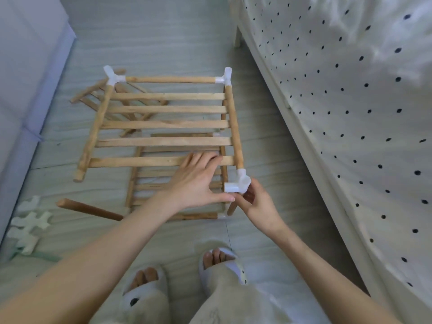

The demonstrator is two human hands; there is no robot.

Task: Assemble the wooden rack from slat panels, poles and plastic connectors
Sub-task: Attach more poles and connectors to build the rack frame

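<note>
Seating the near-right connector on the raised slat panel, right hand pinching it from below, left hand lying flat and loose-fingered beside it; next probably fetching the loose pole, left of the connector, for its open socket.

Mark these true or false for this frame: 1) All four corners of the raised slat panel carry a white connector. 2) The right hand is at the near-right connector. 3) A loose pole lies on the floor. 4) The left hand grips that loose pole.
1) False: the near-left pole end of the slat panel is bare.
2) True: the right hand holds the near-right connector.
3) True: the loose pole lies near left.
4) False: the left hand rests on the panel.
</note>
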